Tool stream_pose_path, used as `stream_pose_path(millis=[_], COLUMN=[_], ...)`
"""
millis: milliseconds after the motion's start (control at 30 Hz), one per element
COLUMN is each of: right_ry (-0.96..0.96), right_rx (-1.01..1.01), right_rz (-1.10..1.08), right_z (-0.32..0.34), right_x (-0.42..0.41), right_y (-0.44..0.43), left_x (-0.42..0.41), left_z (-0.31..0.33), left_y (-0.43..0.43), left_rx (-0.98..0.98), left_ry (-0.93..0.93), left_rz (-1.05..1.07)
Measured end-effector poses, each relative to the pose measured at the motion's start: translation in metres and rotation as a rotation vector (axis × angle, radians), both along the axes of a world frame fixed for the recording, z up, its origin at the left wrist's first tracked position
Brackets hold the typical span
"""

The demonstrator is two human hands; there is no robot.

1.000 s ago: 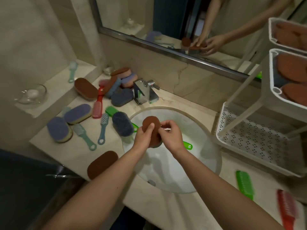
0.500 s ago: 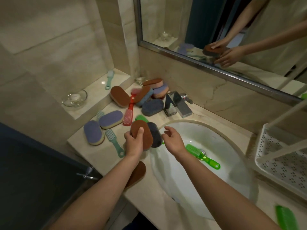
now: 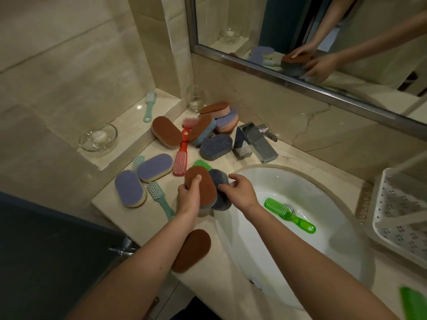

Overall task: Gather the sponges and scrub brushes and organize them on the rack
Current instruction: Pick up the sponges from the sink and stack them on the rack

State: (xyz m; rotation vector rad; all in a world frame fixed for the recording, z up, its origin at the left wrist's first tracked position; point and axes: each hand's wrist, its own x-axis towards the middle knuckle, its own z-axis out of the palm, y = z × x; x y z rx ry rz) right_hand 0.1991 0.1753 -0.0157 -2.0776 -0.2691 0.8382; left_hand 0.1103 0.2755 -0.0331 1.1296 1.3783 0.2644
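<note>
My left hand (image 3: pixel 188 198) grips a brown-topped sponge (image 3: pixel 203 185) held on edge at the sink's left rim. My right hand (image 3: pixel 240 192) closes its fingers on a dark grey-blue sponge (image 3: pixel 219 181) lying right behind the brown one. Several more sponges and brushes lie on the counter to the left: two purple sponges (image 3: pixel 130 188), a red brush (image 3: pixel 181 155), a teal brush (image 3: pixel 160 199), a pile near the tap (image 3: pixel 215 125). Another brown sponge (image 3: pixel 191 250) lies at the counter's front edge. A green brush (image 3: pixel 288 214) rests in the basin. The white perforated rack (image 3: pixel 397 204) stands at the right edge.
A chrome tap (image 3: pixel 254 142) stands behind the white sink (image 3: pixel 323 239). On the left ledge sit a glass soap dish (image 3: pixel 98 137) and a teal brush (image 3: pixel 149 106). A drinking glass (image 3: pixel 196 98) stands in the corner. A mirror (image 3: pixel 300 31) spans the wall. Another green brush (image 3: pixel 413 303) shows bottom right.
The view swung left, away from the rack. Both hands carried the brown sponge from over the basin to the sink's left rim; my right hand let go of it and reached the grey-blue sponge.
</note>
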Motion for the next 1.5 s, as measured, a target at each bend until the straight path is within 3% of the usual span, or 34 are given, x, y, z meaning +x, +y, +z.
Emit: stream_pose_path(millis=[300,600,833,1100,1233,1500], right_ry=[0.233,0.227,0.056,-0.134,-0.262,-0.522], right_rx=[0.326,0.623,0.800,0.882,0.887,0.754], right_rz=[-0.241,-0.239,-0.292,-0.406,-0.506,-0.647], right_z=[0.052,0.123,0.177,0.231,0.248,0.261], right_x=[-0.011,-0.009,-0.008,-0.001,0.006,0.033], right_y=[-0.035,-0.118,-0.180,-0.249,-0.286,-0.350], left_x=[0.012,0.036,0.049,0.065,0.075,0.100], left_z=[0.044,0.120,0.182,0.246,0.266,0.282], left_y=[-0.035,-0.109,-0.163,-0.220,-0.252,-0.306], left_rx=[-0.057,-0.042,-0.067,0.172,0.203,0.226], left_ry=[-0.207,-0.460,-0.571,-0.746,-0.794,-0.848], left_rz=[0.097,-0.033,-0.247,-0.449,-0.531,-0.900])
